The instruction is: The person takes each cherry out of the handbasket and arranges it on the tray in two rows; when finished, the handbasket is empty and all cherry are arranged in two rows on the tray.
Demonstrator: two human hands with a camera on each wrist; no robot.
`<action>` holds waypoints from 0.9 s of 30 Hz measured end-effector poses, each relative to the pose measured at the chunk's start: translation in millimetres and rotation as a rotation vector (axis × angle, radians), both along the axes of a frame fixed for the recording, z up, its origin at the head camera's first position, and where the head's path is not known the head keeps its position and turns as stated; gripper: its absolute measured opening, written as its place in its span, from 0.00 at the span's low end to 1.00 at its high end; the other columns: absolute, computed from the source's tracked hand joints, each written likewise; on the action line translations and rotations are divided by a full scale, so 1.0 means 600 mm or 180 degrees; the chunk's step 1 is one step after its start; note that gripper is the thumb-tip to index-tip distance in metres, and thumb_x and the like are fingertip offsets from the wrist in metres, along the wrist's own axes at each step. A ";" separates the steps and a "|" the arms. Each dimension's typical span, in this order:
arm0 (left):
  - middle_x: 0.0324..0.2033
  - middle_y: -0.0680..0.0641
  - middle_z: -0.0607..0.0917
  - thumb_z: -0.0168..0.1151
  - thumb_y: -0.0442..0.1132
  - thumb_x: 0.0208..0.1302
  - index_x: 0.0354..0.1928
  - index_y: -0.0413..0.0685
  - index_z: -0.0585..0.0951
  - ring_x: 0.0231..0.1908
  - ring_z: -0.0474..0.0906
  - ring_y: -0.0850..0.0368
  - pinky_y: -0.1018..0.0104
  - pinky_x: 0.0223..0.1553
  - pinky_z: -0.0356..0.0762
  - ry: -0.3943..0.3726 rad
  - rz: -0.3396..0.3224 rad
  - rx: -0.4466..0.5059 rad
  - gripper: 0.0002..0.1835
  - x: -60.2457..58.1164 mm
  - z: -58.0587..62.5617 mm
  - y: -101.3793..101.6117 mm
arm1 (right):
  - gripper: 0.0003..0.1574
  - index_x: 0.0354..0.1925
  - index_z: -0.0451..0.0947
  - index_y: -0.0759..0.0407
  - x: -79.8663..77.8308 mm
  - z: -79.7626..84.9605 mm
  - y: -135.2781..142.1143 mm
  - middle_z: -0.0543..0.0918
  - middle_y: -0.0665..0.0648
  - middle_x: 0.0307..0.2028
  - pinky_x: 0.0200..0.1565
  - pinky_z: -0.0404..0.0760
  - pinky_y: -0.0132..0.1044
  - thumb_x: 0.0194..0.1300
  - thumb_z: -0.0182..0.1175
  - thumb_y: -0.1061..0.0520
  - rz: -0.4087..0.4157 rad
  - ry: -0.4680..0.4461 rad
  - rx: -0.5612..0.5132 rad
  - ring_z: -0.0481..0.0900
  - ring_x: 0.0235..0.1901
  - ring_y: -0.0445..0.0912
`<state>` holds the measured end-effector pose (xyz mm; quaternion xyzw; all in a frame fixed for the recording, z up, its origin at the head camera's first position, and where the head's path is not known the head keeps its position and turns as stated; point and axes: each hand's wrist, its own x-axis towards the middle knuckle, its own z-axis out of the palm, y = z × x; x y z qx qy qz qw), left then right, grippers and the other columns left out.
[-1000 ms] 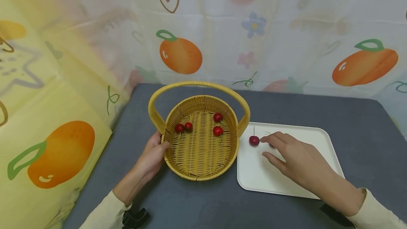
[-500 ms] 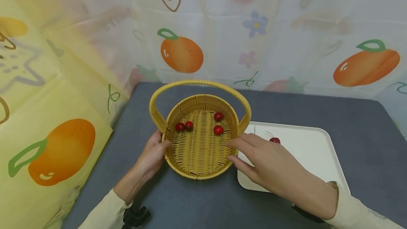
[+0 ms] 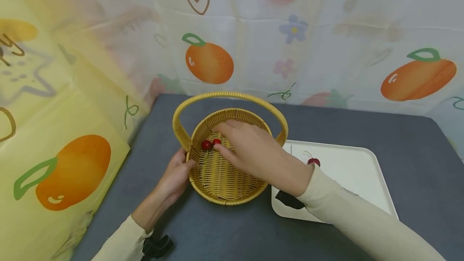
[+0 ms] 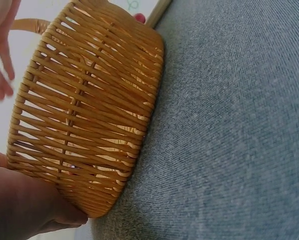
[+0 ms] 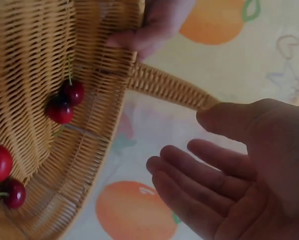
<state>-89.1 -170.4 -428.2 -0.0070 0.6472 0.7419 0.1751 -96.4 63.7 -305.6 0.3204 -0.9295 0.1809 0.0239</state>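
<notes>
A yellow wicker basket with an arched handle stands on the grey table. My left hand grips its left rim, thumb over the edge and fingers outside. Above the basket, my right hand hovers with spread, relaxed fingers; the right wrist view shows nothing in its palm. Two red cherries lie inside near the left wall in the head view. In the right wrist view several cherries are visible in the basket; my right hand hides some of them from the head camera.
Right of the basket lies a white tray, partly under my right forearm. It bears a dark red cherry and a thin upright stem whose lower end is hidden. A fruit-printed cloth hangs behind the table.
My right hand has moved left from above the tray to over the basket, with its fingers still loose. The left hand keeps its hold on the rim.
</notes>
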 end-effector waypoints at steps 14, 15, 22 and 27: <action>0.72 0.31 0.68 0.41 0.20 0.69 0.81 0.39 0.54 0.67 0.68 0.37 0.55 0.61 0.76 0.0011 0.0057 0.0099 0.38 -0.008 -0.003 0.014 | 0.12 0.34 0.78 0.56 -0.099 -0.071 -0.050 0.77 0.53 0.25 0.26 0.74 0.37 0.72 0.69 0.53 -0.0269 -0.0740 0.0573 0.73 0.22 0.44; 0.72 0.31 0.68 0.41 0.20 0.69 0.81 0.39 0.54 0.67 0.68 0.37 0.55 0.61 0.76 0.0008 0.0056 0.0094 0.38 -0.008 -0.004 0.015 | 0.12 0.34 0.78 0.56 -0.102 -0.076 -0.048 0.77 0.53 0.25 0.26 0.73 0.37 0.72 0.69 0.53 -0.0289 -0.0824 0.0614 0.73 0.22 0.44; 0.73 0.35 0.68 0.42 0.20 0.68 0.82 0.40 0.53 0.69 0.66 0.38 0.51 0.65 0.72 0.0023 0.0044 0.0090 0.39 -0.011 0.001 0.027 | 0.11 0.36 0.79 0.56 -0.111 -0.092 -0.041 0.80 0.54 0.28 0.29 0.77 0.39 0.70 0.71 0.54 -0.0345 -0.1016 0.0681 0.79 0.27 0.46; 0.74 0.37 0.66 0.42 0.20 0.68 0.82 0.40 0.52 0.71 0.65 0.41 0.49 0.69 0.67 0.0019 0.0068 0.0052 0.40 -0.011 0.000 0.027 | 0.12 0.33 0.78 0.56 -0.114 -0.105 -0.048 0.80 0.54 0.27 0.30 0.77 0.40 0.69 0.72 0.55 -0.0296 -0.0979 0.0655 0.78 0.27 0.46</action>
